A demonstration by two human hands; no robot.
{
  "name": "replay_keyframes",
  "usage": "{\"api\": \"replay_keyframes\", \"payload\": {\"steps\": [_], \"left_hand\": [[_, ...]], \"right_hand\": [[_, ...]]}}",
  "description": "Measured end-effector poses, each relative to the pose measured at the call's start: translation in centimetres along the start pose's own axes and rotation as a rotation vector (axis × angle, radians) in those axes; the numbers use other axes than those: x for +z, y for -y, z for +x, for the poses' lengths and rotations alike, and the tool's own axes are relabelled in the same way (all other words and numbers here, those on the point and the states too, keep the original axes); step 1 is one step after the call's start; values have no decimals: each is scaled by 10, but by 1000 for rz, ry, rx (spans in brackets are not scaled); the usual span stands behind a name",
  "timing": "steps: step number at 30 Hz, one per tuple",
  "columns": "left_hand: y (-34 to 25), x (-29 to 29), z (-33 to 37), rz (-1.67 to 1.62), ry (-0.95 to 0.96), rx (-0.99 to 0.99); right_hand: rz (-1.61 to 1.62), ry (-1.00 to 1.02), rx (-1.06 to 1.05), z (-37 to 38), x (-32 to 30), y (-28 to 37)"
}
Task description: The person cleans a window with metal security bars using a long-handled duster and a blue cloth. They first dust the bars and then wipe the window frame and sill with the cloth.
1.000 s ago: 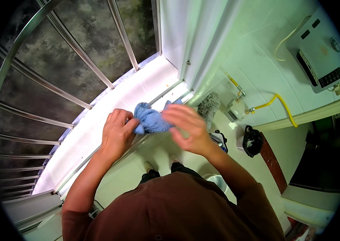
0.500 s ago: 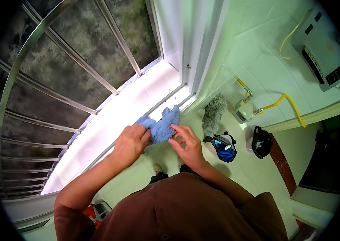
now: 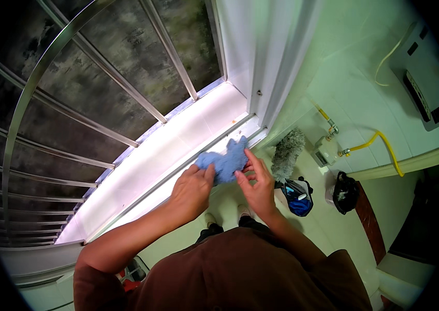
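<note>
Blue cloth: soft, fuzzy microfibre-type fabric, bunched into a lumpy irregular wad w/ a corner sticking up; held between both hands just above the inner edge of the white window sill, which is smooth, glossy, long and flat. Beyond the sill, metal window bars: round polished steel rods, curved by the lens, against a dark mottled grey wall outside. White window frame upright at the sill's right end, smooth painted or plastic finish. Floor tiles pale, shiny. Grey fluffy duster leans by the frame base, shaggy fibres; dark bag w/ blue lining below it, soft-sided; black bag further right, crumpled; yellow hose bends across the tiled wall, rubbery.

Left hand: forearm comes up from lower left, wrist straight, back of hand to camera, fingers curled closed onto the cloth's lower-left edge, thumb on top. Right hand: forearm from below, fingers stretched up and slightly spread, fingertips pinching the cloth's right edge; grip looks light but closed on the fabric. Hands near each other, cloth between them.
</note>
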State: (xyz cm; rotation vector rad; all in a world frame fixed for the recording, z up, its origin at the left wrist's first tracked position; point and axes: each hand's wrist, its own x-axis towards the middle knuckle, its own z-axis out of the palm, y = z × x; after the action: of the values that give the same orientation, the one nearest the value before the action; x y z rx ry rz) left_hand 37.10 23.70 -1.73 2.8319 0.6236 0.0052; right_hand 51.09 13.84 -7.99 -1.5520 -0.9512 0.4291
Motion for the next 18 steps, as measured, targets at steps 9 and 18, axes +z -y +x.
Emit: {"api": "replay_keyframes", "payload": {"steps": [9, 18], "left_hand": [[18, 13, 7, -307, -332, -106], [39, 5, -15, 167, -270, -135]], "right_hand": [[-156, -16, -260, 46, -4, 28], [-998, 143, -580, 85, -6, 27]]}}
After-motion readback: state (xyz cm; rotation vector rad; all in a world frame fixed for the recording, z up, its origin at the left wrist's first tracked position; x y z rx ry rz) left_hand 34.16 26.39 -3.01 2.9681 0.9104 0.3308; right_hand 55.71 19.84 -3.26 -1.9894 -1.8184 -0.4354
